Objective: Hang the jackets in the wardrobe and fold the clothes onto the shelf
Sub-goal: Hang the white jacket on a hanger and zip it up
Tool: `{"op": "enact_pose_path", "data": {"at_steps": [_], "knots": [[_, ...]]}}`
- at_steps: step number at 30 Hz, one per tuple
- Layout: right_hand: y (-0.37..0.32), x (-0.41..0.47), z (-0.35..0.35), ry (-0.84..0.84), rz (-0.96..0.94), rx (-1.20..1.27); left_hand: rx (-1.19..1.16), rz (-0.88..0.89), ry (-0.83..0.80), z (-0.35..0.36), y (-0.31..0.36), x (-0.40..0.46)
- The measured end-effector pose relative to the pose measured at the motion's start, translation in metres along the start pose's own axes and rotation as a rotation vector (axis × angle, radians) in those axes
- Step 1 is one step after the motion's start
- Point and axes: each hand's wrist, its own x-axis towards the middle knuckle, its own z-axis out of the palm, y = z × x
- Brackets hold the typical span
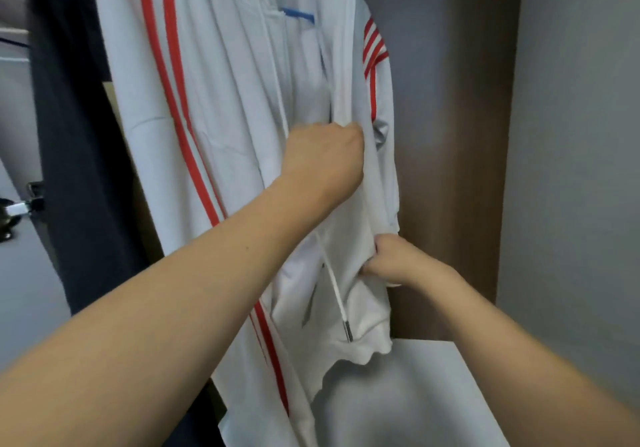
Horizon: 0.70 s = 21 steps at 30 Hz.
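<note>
We grip the hanging white track jacket (221, 107) with both hands.
Our left hand (323, 160) pinches its zipper edge; below, right hand (398, 261) fingers clutch the hem.

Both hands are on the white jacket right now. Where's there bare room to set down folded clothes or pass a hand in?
Bare room: the white shelf top below the white jacket, bordered by the brown wardrobe wall, and the gap between jacket and wall. Crowded: left, where a dark garment hangs against the jacket; centre, where left hand and right hand grip it.
</note>
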Motion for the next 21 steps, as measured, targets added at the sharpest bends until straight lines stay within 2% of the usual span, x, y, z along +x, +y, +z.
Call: {"op": "enact_pose_path", "data": {"at_steps": [2, 3, 4, 7, 9, 10, 12, 14, 16, 18, 21], "knots": [[-0.036, 0.003, -0.026, 0.22, -0.152, 0.151, 0.048, 0.071, -0.067, -0.009, 0.001, 0.012], [-0.049, 0.005, -0.034, 0.307, -0.191, 0.128, 0.065, 0.091, -0.09, -0.014, 0.002, 0.017], [-0.059, 0.007, -0.038, 0.323, -0.196, 0.059, 0.087, 0.104, -0.091, -0.02, 0.002, 0.023], [-0.072, 0.011, -0.043, 0.107, -0.023, -0.222, 0.188, 0.078, 0.01, -0.042, -0.008, 0.044], [-0.081, 0.01, -0.056, -0.051, 0.069, -0.317, 0.226, 0.014, 0.092, -0.054, -0.023, 0.061], [-0.088, 0.011, -0.067, -0.073, 0.057, -0.324, 0.239, -0.002, 0.091, -0.059, -0.031, 0.068], [-0.108, 0.014, -0.093, 0.032, -0.076, -0.174, 0.281, 0.013, 0.025, -0.061, -0.041, 0.077], [-0.128, 0.019, -0.121, 0.266, -0.264, 0.041, 0.34, 0.065, -0.016, -0.064, -0.046, 0.085], [-0.144, 0.025, -0.134, 0.365, -0.359, 0.024, 0.433, 0.101, 0.008, -0.071, -0.051, 0.093], [-0.15, 0.031, -0.134, 0.314, -0.301, -0.103, 0.51, 0.117, 0.074, -0.081, -0.058, 0.104], [-0.156, 0.037, -0.132, 0.119, -0.141, -0.271, 0.541, 0.049, 0.158, -0.096, -0.071, 0.122]]}}
